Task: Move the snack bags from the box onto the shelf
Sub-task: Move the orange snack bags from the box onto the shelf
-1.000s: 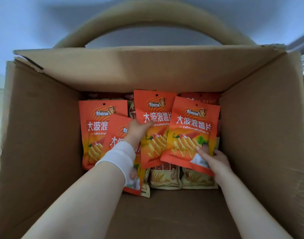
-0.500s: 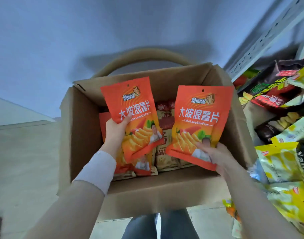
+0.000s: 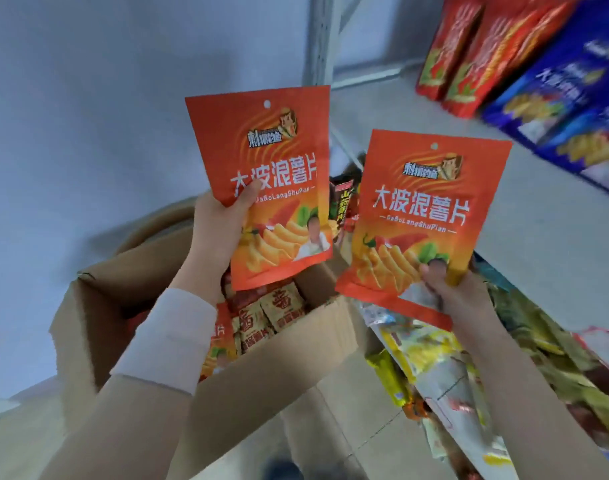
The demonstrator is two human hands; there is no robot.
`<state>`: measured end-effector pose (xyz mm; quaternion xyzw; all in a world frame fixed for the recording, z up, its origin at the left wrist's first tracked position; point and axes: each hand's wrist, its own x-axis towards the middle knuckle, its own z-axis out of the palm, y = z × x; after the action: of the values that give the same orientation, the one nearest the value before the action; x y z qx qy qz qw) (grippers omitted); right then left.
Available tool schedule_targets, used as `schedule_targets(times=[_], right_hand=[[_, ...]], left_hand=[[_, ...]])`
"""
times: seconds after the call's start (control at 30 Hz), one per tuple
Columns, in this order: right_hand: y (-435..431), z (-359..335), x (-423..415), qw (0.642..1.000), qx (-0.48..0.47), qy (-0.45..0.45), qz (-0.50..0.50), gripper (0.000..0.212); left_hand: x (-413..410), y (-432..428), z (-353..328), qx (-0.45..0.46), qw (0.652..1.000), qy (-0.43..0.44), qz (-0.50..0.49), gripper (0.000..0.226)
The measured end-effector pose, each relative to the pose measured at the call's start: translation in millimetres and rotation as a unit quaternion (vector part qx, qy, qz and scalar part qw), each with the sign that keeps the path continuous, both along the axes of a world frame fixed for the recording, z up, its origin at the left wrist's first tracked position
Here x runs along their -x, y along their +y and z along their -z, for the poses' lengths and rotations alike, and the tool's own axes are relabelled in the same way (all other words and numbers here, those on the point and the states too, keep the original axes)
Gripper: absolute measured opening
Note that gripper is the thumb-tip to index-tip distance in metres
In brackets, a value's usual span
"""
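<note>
Head view: hands (image 3: 216, 232) (image 3: 464, 301) grip one orange bag (image 3: 273, 161) (image 3: 431, 188) apiece, beside white shelf (image 3: 538, 244) and grey wall (image 3: 88, 98)

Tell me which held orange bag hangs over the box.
The left bag, gripped by the left hand, overlaps the box; the right bag, in the right hand, fronts the shelf.

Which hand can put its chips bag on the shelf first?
Probably the right hand. It holds the right bag next to the bare grey shelf; the left hand holds the left bag above the box, farther from the shelf.
</note>
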<state>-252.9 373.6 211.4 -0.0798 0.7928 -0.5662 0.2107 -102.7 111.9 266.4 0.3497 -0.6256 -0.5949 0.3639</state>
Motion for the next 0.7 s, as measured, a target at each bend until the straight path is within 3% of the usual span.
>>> schedule_targets(times=[0.2,0.37,0.53,0.7], right_hand=[[130.9,-59.7,35.3,0.991,0.047,0.066,0.107,0.019],[259.5,-79.4,66.9,0.975,0.065,0.093,0.193,0.008],[363.9,-77.6,94.4,0.949,0.083,0.095,0.290,0.009],[414.9,-72.6,133.4,0.928,0.080,0.103,0.350,0.010]], left_hand=[[82.1,110.9,-67.5,0.051,0.991,0.074,0.097,0.010],[158.1,225.8,-89.3,0.108,0.964,0.104,0.217,0.014],[238.1,318.1,-84.7,0.101,0.936,0.092,0.324,0.017],[316.3,376.0,-78.4,0.095,0.906,0.073,0.406,0.015]])
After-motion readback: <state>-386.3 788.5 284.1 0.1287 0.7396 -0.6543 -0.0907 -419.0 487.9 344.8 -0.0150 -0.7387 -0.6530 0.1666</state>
